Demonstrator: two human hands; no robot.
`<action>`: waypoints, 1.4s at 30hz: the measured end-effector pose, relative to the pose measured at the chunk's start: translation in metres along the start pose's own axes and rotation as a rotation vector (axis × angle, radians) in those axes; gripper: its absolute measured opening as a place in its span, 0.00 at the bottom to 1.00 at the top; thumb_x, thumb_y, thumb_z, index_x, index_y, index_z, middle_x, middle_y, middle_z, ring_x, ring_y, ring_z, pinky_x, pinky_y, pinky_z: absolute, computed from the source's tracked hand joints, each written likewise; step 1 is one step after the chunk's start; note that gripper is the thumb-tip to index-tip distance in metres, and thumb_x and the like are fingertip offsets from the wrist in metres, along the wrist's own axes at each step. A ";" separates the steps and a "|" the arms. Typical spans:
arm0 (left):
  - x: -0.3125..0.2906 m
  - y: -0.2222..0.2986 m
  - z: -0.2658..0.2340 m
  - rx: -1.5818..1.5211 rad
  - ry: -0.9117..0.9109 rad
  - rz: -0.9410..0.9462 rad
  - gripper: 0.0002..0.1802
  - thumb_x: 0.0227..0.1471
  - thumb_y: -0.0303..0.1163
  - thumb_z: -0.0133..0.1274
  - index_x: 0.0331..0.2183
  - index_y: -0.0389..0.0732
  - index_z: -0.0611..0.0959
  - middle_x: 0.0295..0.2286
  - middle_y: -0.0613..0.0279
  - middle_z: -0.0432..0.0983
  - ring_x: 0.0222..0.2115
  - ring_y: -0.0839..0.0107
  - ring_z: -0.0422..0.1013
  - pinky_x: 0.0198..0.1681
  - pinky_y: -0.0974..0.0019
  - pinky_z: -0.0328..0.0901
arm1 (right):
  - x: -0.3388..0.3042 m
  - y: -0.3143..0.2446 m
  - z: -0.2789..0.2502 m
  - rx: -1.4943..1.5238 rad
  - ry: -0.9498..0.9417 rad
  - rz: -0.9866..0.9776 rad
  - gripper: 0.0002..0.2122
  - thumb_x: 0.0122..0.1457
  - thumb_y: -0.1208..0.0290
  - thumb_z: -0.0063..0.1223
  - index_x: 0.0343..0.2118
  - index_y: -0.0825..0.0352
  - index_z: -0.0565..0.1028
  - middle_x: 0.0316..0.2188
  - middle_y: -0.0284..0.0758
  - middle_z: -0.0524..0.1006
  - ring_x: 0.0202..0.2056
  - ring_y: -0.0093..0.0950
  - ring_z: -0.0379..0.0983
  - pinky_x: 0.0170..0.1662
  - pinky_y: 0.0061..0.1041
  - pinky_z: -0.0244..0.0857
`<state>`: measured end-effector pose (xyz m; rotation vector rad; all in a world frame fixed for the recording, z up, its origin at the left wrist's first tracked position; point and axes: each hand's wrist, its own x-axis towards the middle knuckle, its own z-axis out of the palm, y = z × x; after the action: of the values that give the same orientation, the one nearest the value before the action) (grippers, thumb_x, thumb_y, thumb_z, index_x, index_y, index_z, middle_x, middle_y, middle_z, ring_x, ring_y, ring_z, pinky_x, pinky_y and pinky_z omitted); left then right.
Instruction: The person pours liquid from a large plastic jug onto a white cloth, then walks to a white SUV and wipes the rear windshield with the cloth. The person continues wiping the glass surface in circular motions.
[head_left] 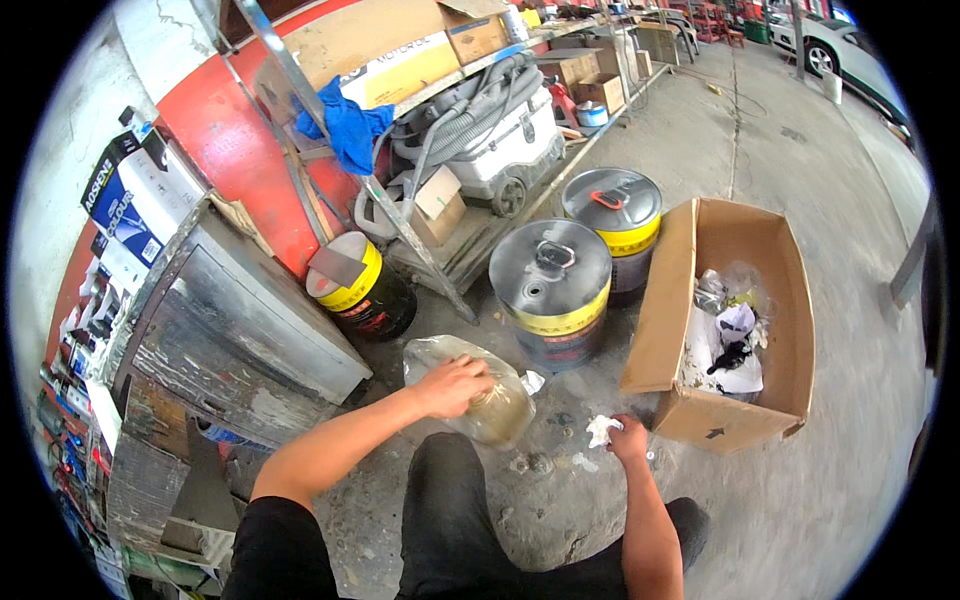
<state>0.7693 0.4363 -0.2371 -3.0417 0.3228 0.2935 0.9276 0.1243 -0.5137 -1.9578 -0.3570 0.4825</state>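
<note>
My left hand (455, 387) is closed over the upper part of a large see-through plastic jug (508, 418), which looks yellowish brown inside. The jug is near the floor, just ahead of my knee; its handle or neck is hidden under my fingers. Off to the right, my right hand (630, 438) pinches a crumpled piece of white tissue (602, 430) low over the concrete. Another white scrap (532, 381) lies against the jug's right side.
An open cardboard box (660, 310) with crumpled rubbish stands at right. Two yellow-banded drums (550, 265) are ahead, and a smaller bucket (365, 285) is by the shelf. A worn metal cabinet (230, 330) flanks my left. A white vacuum machine (500, 150) sits on the lower shelf.
</note>
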 end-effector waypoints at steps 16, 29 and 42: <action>0.010 0.021 -0.021 -0.161 0.003 -0.518 0.29 0.48 0.43 0.59 0.46 0.35 0.71 0.44 0.46 0.72 0.43 0.49 0.73 0.41 0.53 0.71 | -0.001 0.006 -0.009 0.289 -0.053 0.065 0.13 0.52 0.81 0.49 0.42 0.72 0.76 0.32 0.41 0.78 0.26 0.30 0.77 0.20 0.28 0.75; 0.004 0.023 0.007 -0.219 0.010 -0.643 0.29 0.48 0.52 0.56 0.42 0.37 0.75 0.29 0.49 0.80 0.31 0.52 0.78 0.33 0.51 0.71 | 0.003 0.012 0.004 -0.042 -0.096 0.009 0.13 0.54 0.79 0.54 0.43 0.70 0.77 0.33 0.41 0.78 0.27 0.32 0.79 0.26 0.32 0.78; -0.008 0.002 -0.012 0.048 -0.022 -0.057 0.27 0.47 0.40 0.59 0.50 0.51 0.73 0.38 0.54 0.74 0.39 0.52 0.74 0.38 0.52 0.71 | -0.008 -0.021 -0.003 -0.053 -0.059 0.039 0.13 0.52 0.75 0.54 0.41 0.67 0.79 0.26 0.41 0.80 0.21 0.28 0.79 0.26 0.27 0.74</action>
<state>0.7631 0.4349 -0.2239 -2.9919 0.2379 0.3113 0.9210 0.1271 -0.4922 -2.0077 -0.3729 0.5615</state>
